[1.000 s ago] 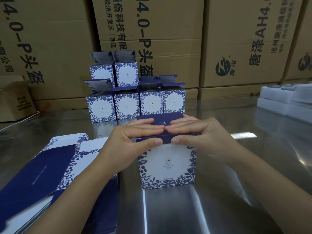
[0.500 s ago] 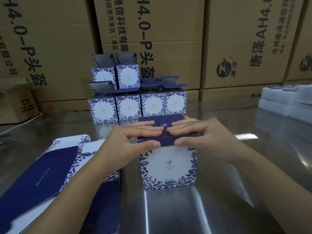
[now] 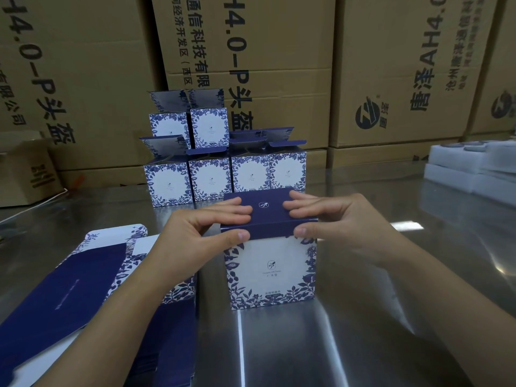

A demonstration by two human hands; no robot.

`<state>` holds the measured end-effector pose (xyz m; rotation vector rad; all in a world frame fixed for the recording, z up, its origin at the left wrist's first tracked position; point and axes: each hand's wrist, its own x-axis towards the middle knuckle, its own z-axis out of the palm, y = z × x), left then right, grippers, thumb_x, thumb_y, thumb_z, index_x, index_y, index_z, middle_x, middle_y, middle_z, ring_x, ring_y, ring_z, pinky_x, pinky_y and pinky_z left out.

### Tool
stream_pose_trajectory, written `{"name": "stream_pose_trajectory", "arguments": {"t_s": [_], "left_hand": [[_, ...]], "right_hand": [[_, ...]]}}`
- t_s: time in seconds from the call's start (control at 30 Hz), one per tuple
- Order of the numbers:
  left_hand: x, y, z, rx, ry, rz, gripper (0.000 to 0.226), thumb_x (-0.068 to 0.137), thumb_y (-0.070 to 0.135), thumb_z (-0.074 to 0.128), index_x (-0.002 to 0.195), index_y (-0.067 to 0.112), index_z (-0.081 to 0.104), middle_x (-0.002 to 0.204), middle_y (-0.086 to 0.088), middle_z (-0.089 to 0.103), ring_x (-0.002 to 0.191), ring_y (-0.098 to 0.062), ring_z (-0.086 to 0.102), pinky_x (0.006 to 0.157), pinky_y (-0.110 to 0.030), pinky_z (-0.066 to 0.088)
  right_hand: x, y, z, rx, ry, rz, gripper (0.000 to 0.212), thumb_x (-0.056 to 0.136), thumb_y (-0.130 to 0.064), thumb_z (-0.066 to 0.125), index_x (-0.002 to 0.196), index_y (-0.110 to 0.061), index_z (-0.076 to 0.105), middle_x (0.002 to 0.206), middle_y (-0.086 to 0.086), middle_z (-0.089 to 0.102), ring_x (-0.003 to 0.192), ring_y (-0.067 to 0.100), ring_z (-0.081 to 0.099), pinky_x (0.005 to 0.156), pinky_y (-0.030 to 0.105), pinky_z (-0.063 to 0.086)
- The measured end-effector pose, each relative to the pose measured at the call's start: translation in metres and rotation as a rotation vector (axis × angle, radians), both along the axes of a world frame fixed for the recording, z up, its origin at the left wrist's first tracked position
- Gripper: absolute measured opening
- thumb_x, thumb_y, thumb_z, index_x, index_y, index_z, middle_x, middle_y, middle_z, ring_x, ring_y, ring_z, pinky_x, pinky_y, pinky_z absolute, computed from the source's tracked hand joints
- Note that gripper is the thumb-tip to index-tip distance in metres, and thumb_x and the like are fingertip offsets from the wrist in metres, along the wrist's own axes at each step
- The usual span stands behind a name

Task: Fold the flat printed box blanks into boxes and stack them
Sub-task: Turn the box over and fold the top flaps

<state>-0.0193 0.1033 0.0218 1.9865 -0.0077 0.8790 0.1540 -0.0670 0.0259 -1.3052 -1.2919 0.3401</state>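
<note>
Grip first: both hands lie flat and nothing is clenched. Your left hand (image 3: 201, 233) and right hand (image 3: 343, 219) each rest straight fingers on the navy lid (image 3: 264, 205) of the box (image 3: 272, 272), with the thumbs pressing the lid's lip from the front. The box stands upright on the desk (image 3: 363, 331), just right of the flat blanks (image 3: 83, 277). It sits in front of the stack of folded boxes (image 3: 223, 174), apart from it.

Handling, as a judgement: thin printed card, very light and hollow, so it will dent or skew if you squeeze hard. The print is probably slick, and the shiny desk may let it slide. The lip looks to be outside the front wall, not yet tucked. Take hold by the side walls near the corners, where the creases stiffen it, not mid-panel.
</note>
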Motion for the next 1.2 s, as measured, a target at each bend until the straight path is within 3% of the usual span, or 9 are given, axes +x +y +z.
{"name": "stream_pose_trajectory", "arguments": {"t_s": [0.3, 0.6, 0.77, 1.0, 1.2], "left_hand": [[0.002, -0.001, -0.002, -0.011, -0.021, 0.013, 0.023, 0.060, 0.027, 0.074, 0.083, 0.033, 0.076, 0.096, 0.013, 0.073, 0.110, -0.002, 0.060, 0.094, -0.016, 0.045], [-0.001, 0.009, -0.002, -0.051, -0.009, -0.003, 0.024, 0.056, 0.028, 0.077, 0.080, 0.030, 0.077, 0.099, 0.010, 0.073, 0.110, -0.003, 0.061, 0.095, -0.019, 0.047], [0.001, 0.013, -0.006, -0.108, -0.024, 0.015, 0.018, 0.056, 0.030, 0.077, 0.073, 0.027, 0.078, 0.106, 0.011, 0.071, 0.106, -0.007, 0.064, 0.079, -0.019, 0.052], [0.002, 0.015, -0.008, -0.097, -0.034, 0.041, 0.016, 0.057, 0.031, 0.076, 0.072, 0.025, 0.078, 0.112, 0.012, 0.069, 0.106, -0.010, 0.064, 0.084, -0.027, 0.054], [0.005, 0.017, -0.010, -0.109, -0.025, 0.144, 0.015, 0.062, 0.029, 0.073, 0.076, 0.029, 0.078, 0.115, 0.019, 0.066, 0.099, -0.006, 0.065, 0.079, -0.014, 0.050]], "right_hand": [[-0.001, 0.000, 0.000, -0.004, 0.041, -0.024, 0.022, 0.057, -0.017, 0.077, 0.078, -0.025, 0.078, 0.091, -0.013, 0.074, 0.109, -0.006, 0.058, 0.090, 0.010, 0.046], [0.008, -0.006, 0.002, -0.022, 0.090, 0.042, 0.025, 0.058, -0.010, 0.077, 0.082, -0.018, 0.078, 0.099, -0.004, 0.074, 0.112, 0.000, 0.059, 0.086, 0.011, 0.047], [0.009, -0.006, 0.001, 0.007, 0.111, 0.021, 0.019, 0.057, -0.009, 0.076, 0.074, -0.016, 0.078, 0.095, -0.004, 0.075, 0.109, 0.000, 0.062, 0.084, 0.010, 0.047], [0.009, -0.004, -0.001, 0.026, 0.111, -0.005, 0.016, 0.061, -0.006, 0.075, 0.075, -0.014, 0.077, 0.095, -0.005, 0.075, 0.108, 0.000, 0.062, 0.083, 0.009, 0.047], [0.008, 0.004, -0.008, 0.067, 0.160, -0.060, 0.016, 0.066, -0.008, 0.076, 0.075, -0.020, 0.078, 0.099, -0.013, 0.073, 0.102, 0.000, 0.065, 0.077, 0.013, 0.051]]}}
